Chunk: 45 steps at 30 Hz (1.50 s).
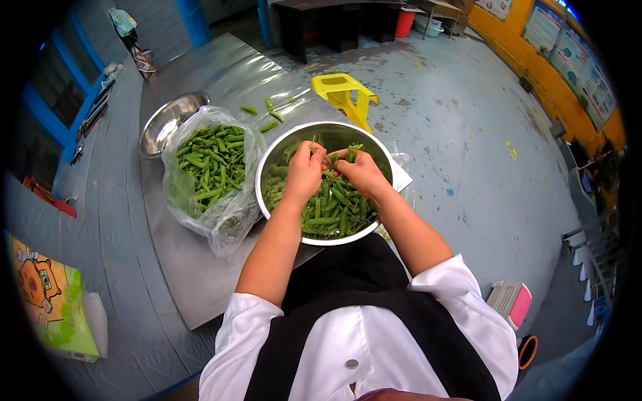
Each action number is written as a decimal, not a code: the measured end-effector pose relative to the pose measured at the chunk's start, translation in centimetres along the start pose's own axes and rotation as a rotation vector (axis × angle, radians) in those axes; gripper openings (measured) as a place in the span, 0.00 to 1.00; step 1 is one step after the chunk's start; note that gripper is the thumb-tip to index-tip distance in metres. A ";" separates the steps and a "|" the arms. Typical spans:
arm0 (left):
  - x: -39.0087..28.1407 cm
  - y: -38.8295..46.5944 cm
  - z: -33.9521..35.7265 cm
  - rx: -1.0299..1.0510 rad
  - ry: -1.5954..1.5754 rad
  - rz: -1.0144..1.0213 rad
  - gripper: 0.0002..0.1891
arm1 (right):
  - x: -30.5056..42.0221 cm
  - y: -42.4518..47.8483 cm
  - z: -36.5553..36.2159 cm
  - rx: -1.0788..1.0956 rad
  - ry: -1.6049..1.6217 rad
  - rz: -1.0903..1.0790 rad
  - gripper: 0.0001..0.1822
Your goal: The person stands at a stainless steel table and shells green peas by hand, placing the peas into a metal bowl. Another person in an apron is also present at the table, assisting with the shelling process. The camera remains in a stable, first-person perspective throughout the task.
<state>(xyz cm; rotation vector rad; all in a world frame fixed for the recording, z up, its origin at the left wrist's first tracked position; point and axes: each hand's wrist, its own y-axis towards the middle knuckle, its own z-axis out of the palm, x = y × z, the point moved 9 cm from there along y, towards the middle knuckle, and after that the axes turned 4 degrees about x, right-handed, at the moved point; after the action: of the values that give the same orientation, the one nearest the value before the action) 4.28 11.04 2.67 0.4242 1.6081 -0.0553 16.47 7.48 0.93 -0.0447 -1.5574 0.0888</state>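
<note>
A large stainless steel bowl [260,188] holding green pea pods [326,213] sits at the table edge in front of me. Over the bowl, my left hand [307,163] pinches a thin green stem or pod end between thumb and fingers. My right hand [357,170], close beside it, is closed on a green pea pod [332,159], with more green showing above its fingers. Left of the bowl stands a clear plastic bag [228,233] full of pea pods [213,160]. Several loose pods [271,126] lie on the table behind the bowl.
A smaller metal bowl [168,123] is behind the bag on the metal table [210,65]. A yellow plastic stool [343,92] stands on the floor beyond the table. A pink and white stool [511,303] is at the lower right, and a green printed package [57,306] at the left.
</note>
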 end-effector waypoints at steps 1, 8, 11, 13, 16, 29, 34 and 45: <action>-0.2 0.0 0.0 -0.008 0.015 -0.004 0.06 | -0.3 0.0 -0.2 -0.007 -0.012 0.027 0.11; -0.4 0.1 -0.9 -0.111 -0.029 0.007 0.06 | -1.7 0.5 -0.7 -0.001 -0.296 -0.072 0.18; -0.6 0.0 -1.5 -0.137 -0.012 -0.013 0.06 | -0.5 -0.1 -0.1 -0.020 -0.153 -0.004 0.21; -0.5 0.0 -1.6 -0.123 -0.009 -0.021 0.05 | -0.2 -0.4 -0.3 -0.056 -0.099 0.027 0.21; -0.3 0.0 -1.2 -0.105 -0.269 -0.039 0.06 | -0.5 0.0 -1.5 -0.156 -0.219 -0.082 0.20; 0.7 -1.1 2.5 0.343 -0.220 -0.241 0.17 | 1.1 -1.0 1.1 0.041 -0.122 -0.108 0.22; 1.0 -0.6 1.7 0.218 -0.431 -0.245 0.14 | 1.4 -0.9 2.0 0.116 -0.098 -0.149 0.21; 1.7 -0.3 1.0 0.164 -0.529 -0.280 0.11 | 2.4 -1.5 0.4 -0.059 -0.277 -0.390 0.20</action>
<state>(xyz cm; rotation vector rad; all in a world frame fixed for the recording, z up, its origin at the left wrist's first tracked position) 5.06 10.87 0.84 0.2754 1.1308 -0.4767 16.18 6.21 3.50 0.2339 -1.8178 -0.2689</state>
